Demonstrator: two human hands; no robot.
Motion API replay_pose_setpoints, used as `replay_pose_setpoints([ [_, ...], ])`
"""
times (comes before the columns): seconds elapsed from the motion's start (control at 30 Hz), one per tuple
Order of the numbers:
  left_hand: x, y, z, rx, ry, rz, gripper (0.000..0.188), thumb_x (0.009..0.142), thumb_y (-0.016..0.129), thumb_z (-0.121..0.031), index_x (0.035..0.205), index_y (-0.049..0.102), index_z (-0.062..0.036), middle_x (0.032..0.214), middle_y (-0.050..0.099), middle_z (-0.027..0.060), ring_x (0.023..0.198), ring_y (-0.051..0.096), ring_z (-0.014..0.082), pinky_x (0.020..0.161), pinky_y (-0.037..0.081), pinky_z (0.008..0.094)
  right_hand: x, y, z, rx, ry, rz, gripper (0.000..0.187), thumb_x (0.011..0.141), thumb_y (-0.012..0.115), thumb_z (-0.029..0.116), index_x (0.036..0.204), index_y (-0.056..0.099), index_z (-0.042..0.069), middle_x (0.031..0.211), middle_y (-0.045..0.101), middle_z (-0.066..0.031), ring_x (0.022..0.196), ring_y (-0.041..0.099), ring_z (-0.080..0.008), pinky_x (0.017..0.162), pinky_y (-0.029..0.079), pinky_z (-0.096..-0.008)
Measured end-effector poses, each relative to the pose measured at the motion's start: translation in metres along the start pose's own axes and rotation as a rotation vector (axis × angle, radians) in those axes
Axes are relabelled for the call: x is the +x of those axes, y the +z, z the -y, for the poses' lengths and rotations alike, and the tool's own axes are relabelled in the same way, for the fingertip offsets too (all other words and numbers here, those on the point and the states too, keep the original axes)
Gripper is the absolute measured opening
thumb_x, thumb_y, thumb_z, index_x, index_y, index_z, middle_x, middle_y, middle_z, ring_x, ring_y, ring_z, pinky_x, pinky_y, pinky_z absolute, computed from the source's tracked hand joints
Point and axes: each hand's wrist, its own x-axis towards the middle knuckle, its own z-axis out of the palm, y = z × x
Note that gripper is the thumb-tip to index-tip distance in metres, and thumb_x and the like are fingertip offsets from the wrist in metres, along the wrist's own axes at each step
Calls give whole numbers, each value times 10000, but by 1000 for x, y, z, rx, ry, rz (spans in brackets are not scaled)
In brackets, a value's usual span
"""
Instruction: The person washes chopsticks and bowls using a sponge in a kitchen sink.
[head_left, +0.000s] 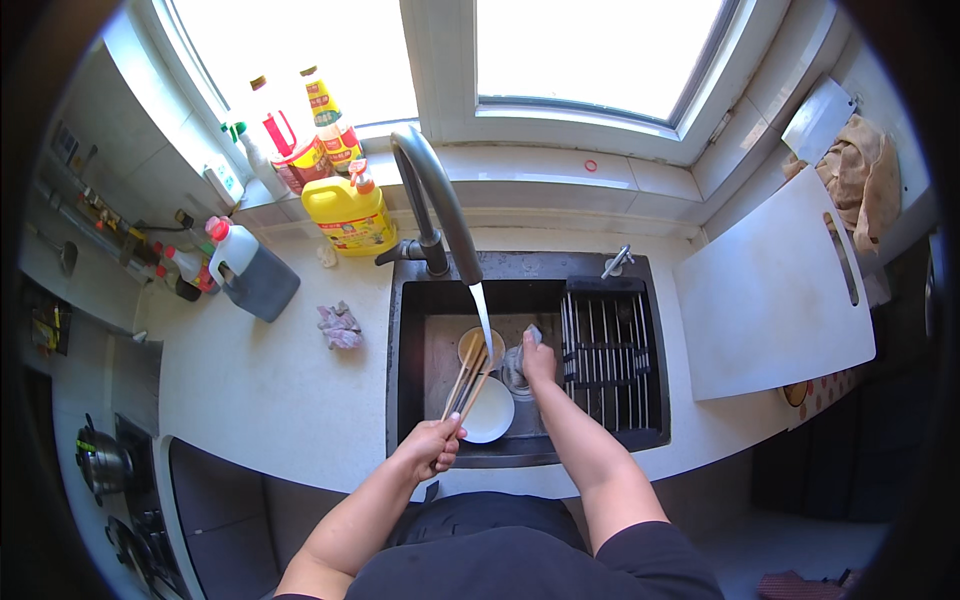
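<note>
My left hand [430,446] grips a bundle of chopsticks [467,378] over the front edge of the dark sink [410,330], their tips pointing under the running water [483,312] from the grey faucet [432,190]. My right hand [537,360] reaches into the sink and holds a grey dishcloth [517,368] beside the chopstick tips. A white bowl [490,412] lies in the basin below the chopsticks, and a small tan dish [480,345] sits under the stream.
A black drying rack [608,350] fills the sink's right side. A white cutting board [770,290] leans at the right. Yellow detergent jug [350,212], bottles [300,140], a dark jug [250,270] and a crumpled cloth [340,325] stand on the left counter. A stove with a kettle [100,462] lies far left.
</note>
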Motion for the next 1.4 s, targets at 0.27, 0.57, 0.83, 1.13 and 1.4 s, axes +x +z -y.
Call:
replay_pose_setpoints([
  [0.27, 23, 20, 1, 61, 36, -3, 367, 950, 388, -442, 835, 451, -100, 521, 380, -36, 384, 324, 78, 361, 240, 227, -81, 32, 41, 962, 482, 639, 313, 940, 478, 294, 1045, 514, 1, 926, 597, -113, 827, 602, -245, 739, 500, -399],
  [0.57, 24, -3, 5, -481, -214, 547, 432, 915, 385, -523, 836, 467, -106, 465, 321, -53, 329, 286, 51, 295, 231, 191, -32, 26, 49, 1421, 491, 668, 405, 963, 362, 363, 1102, 497, 8, 954, 605, -153, 855, 608, -258, 789, 509, -384],
  [0.83, 56, -30, 4, -190, -108, 429, 779, 736, 366, -766, 1098, 482, -86, 745, 551, 42, 560, 562, 153, 480, 458, 278, -79, 27, 63, 1029, 454, 661, 251, 912, 533, 270, 987, 532, 30, 820, 596, -94, 744, 608, -204, 688, 535, -357],
  [1.13, 91, -9, -51, -164, 435, 261, 425, 938, 438, -384, 1161, 506, -29, 1168, 557, 117, 1122, 513, 244, 941, 420, 451, -76, -22, 72, 667, 336, 1161, 263, 888, 580, 288, 981, 547, 45, 746, 602, -62, 633, 616, -140, 591, 529, -256],
  [1.4, 121, 11, -77, -239, 587, 165, 263, 961, 412, -257, 917, 512, -18, 903, 624, 149, 868, 633, 266, 789, 515, 401, -67, -48, 53, 575, 279, 1130, 244, 880, 597, 266, 972, 537, 49, 748, 600, -49, 598, 605, -125, 554, 517, -253],
])
